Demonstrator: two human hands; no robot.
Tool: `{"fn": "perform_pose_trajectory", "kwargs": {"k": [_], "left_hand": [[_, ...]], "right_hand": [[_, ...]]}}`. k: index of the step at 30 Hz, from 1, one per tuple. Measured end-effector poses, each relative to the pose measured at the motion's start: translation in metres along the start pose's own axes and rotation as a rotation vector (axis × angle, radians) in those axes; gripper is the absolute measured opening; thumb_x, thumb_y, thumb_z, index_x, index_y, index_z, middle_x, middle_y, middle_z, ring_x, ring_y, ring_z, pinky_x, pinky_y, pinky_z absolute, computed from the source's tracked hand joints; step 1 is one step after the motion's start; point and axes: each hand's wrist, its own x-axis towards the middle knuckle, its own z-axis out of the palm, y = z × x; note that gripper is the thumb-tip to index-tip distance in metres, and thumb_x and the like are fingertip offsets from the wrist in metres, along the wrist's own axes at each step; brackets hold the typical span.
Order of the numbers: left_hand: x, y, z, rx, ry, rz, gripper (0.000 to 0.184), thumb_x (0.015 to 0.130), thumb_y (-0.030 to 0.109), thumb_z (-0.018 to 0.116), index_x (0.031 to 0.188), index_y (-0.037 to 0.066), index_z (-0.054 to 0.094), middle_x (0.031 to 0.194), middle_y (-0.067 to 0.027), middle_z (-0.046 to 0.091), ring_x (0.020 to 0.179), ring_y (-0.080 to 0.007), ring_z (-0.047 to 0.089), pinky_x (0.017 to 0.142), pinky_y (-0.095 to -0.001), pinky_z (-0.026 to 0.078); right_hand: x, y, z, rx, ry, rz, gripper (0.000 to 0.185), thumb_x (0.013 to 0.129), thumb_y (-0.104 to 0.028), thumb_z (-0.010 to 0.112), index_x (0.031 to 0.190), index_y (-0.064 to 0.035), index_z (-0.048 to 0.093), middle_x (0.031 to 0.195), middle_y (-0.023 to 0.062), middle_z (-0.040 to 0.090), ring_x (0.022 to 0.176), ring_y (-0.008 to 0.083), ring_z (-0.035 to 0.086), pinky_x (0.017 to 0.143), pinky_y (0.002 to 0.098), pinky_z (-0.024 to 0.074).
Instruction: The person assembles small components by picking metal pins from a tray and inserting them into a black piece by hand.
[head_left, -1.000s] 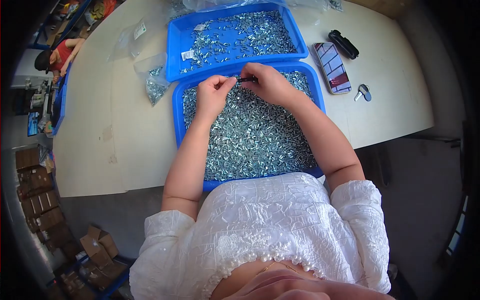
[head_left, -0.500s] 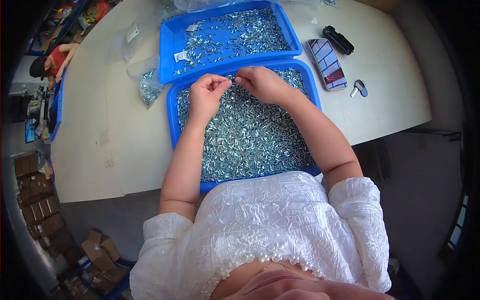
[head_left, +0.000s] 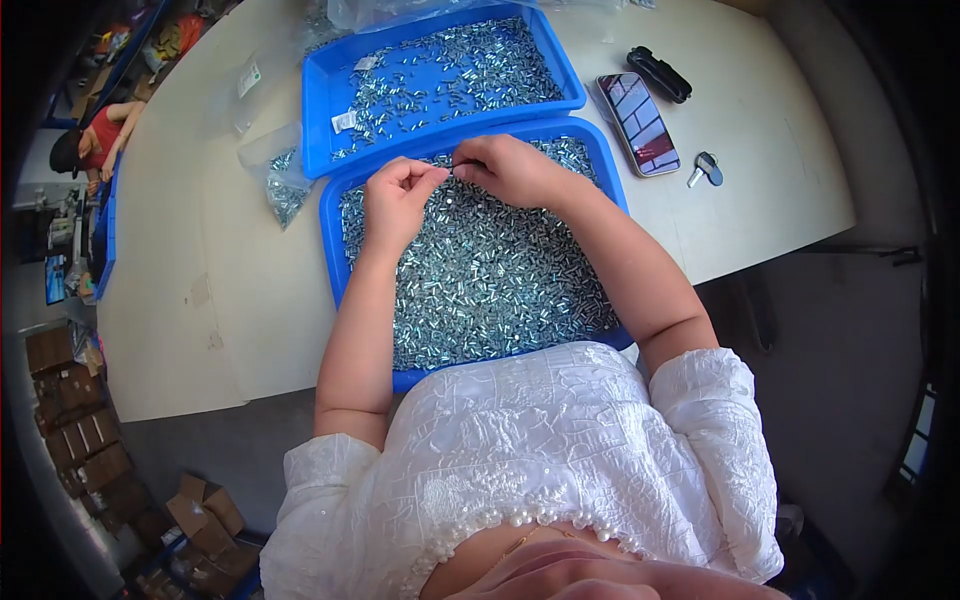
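My left hand (head_left: pixel 398 200) and my right hand (head_left: pixel 515 172) meet fingertip to fingertip over the far part of the near blue tray (head_left: pixel 332 245). Both are closed in a pinch. Whatever lies between the fingertips is too small and hidden to make out. Below them the tray is filled with a thick layer of small shiny metal cylinders (head_left: pixel 490 285). Against its far side stands a second blue tray (head_left: pixel 316 115), holding a thinner scatter of similar pieces and two small white labels.
Left of the trays lies a clear plastic bag (head_left: pixel 283 190) with metal pieces. To the right are a phone (head_left: pixel 640 125), a black case (head_left: pixel 660 74) and a key (head_left: pixel 706 170). Another person (head_left: pixel 98 140) works at far left. Cardboard boxes (head_left: pixel 205 510) stand on the floor.
The whole view has shifted slightly, with trays and phone now a little further left. My hands stay pinched together over the near tray, fingertips slightly closer.
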Motion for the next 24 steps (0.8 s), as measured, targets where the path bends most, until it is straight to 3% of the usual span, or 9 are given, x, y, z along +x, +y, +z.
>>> {"fn": "perform_pose_trajectory", "kwargs": {"k": [4,8,11,13,14,16,20,22,24], "left_hand": [[0.001,-0.003,0.001,0.078,-0.001,0.032,0.017,0.077,0.015,0.07,0.072,0.0,0.064,0.058,0.0026,0.051,0.053,-0.0047,0.042,0.049,-0.0213,0.034],[0.0,0.0,0.0,0.116,0.011,-0.019,0.022,0.08,0.019,0.067,0.069,0.001,0.062,0.057,0.0028,0.05,0.053,-0.0047,0.041,0.05,-0.0219,0.034],[0.001,-0.003,-0.004,0.062,-0.06,-0.182,0.025,0.083,0.02,0.064,0.067,0.001,0.06,0.055,0.0042,0.045,0.053,-0.0042,0.039,0.049,-0.0226,0.033],[0.0,0.001,-0.003,-0.121,-0.093,-0.28,0.026,0.087,0.019,0.06,0.066,0.004,0.058,0.057,0.0069,0.042,0.055,-0.0013,0.041,0.051,-0.0168,0.031],[0.0,0.003,0.0,-0.121,-0.094,-0.28,0.026,0.087,0.019,0.06,0.066,0.004,0.058,0.057,0.0069,0.042,0.055,-0.0013,0.041,0.051,-0.0168,0.031],[-0.001,0.009,0.008,-0.113,0.009,-0.047,0.024,0.085,0.019,0.062,0.069,0.002,0.058,0.06,0.0057,0.043,0.056,-0.0026,0.039,0.05,-0.0216,0.032],[0.0,-0.002,0.003,-0.084,-0.023,0.01,0.015,0.083,0.015,0.064,0.081,0.001,0.059,0.064,0.0055,0.046,0.056,-0.0018,0.039,0.05,-0.0188,0.031],[0.002,-0.002,-0.001,0.103,-0.022,-0.04,0.015,0.081,0.009,0.066,0.09,0.001,0.057,0.065,0.0056,0.046,0.058,-0.0012,0.039,0.05,-0.0162,0.03],[0.001,0.001,0.002,-0.031,-0.008,-0.054,0.013,0.081,0.011,0.065,0.088,0.001,0.058,0.065,0.0051,0.047,0.058,-0.0017,0.04,0.051,-0.0168,0.032]], "right_hand": [[0.0,0.006,0.006,-0.024,-0.037,0.036,0.015,0.084,-0.015,0.057,0.089,-0.0012,0.058,0.083,0.0149,0.06,0.077,0.0311,0.058,0.068,0.0386,0.0453],[0.002,0.006,0.004,-0.025,0.103,-0.153,0.013,0.08,-0.009,0.061,0.09,-0.0014,0.06,0.083,0.0128,0.059,0.077,0.0297,0.058,0.068,0.0372,0.0459],[0.002,0.003,0.002,-0.025,0.158,-0.184,0.014,0.076,-0.006,0.064,0.089,-0.0016,0.06,0.083,0.0112,0.057,0.077,0.0286,0.057,0.066,0.0353,0.0466],[0.002,0.003,0.002,-0.02,0.178,-0.191,0.015,0.075,-0.005,0.065,0.088,-0.0017,0.061,0.083,0.0103,0.057,0.077,0.0279,0.057,0.066,0.0341,0.047],[0.003,0.003,0.003,-0.029,0.199,-0.195,0.014,0.075,-0.005,0.065,0.088,-0.0019,0.061,0.083,0.0102,0.057,0.077,0.0276,0.057,0.065,0.0338,0.0473],[0.003,0.004,0.003,-0.038,0.221,-0.199,0.014,0.075,-0.005,0.065,0.088,-0.002,0.061,0.083,0.0101,0.057,0.077,0.0272,0.057,0.065,0.0334,0.0476],[0.003,0.004,0.003,-0.049,0.221,-0.178,0.014,0.075,-0.005,0.065,0.088,-0.0018,0.061,0.084,0.0103,0.056,0.078,0.0271,0.058,0.065,0.0334,0.0481],[0.002,0.003,0.003,-0.054,0.208,-0.174,0.014,0.075,-0.005,0.066,0.088,-0.0017,0.061,0.084,0.0105,0.056,0.078,0.0272,0.058,0.065,0.0336,0.0482],[0.003,0.003,0.002,-0.033,0.223,-0.18,0.014,0.075,-0.005,0.066,0.088,-0.0017,0.061,0.084,0.0106,0.056,0.077,0.0273,0.058,0.065,0.0335,0.0483]]}}
